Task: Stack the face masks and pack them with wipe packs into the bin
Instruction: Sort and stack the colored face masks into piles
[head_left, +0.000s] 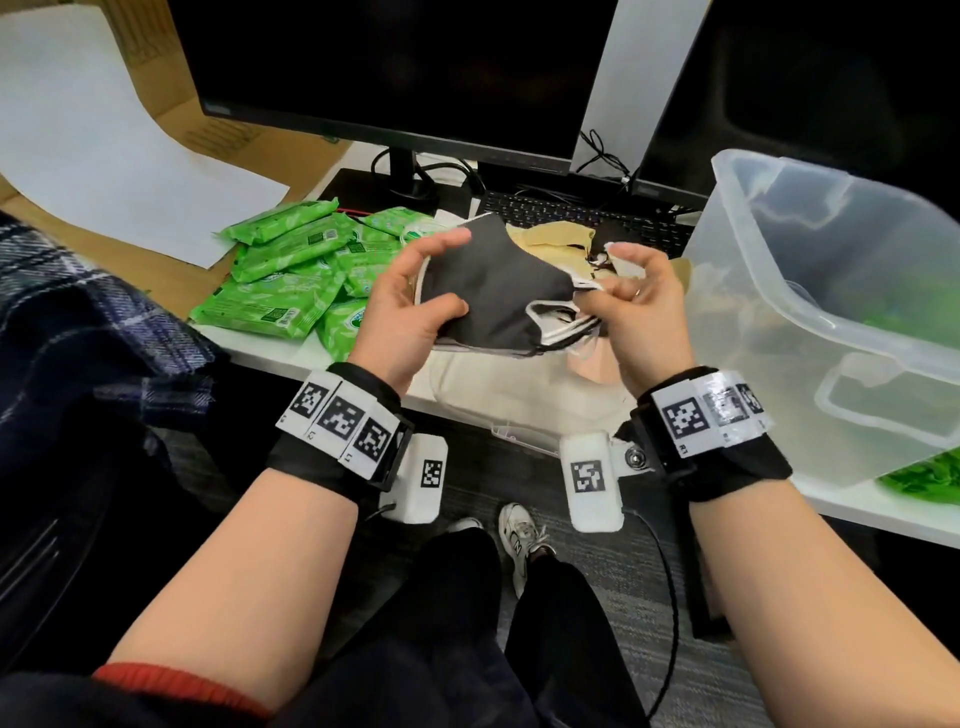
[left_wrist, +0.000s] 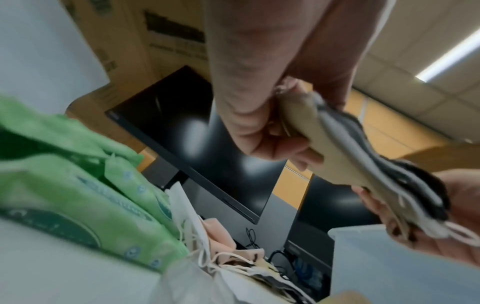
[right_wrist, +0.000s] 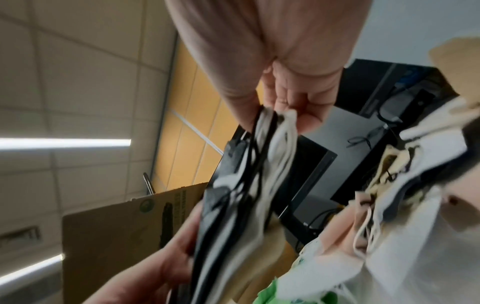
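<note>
At frame centre my left hand (head_left: 410, 306) grips the layered stack of dark and pale cloth face masks (head_left: 498, 291) while my right hand (head_left: 641, 306) pinches its ear loops, squaring them for packing.

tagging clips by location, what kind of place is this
Most likely an office desk. A monitor and keyboard sit on the white desk, cardboard boxes stand behind, and the wrist views show ceiling tiles with strip lights.
</note>
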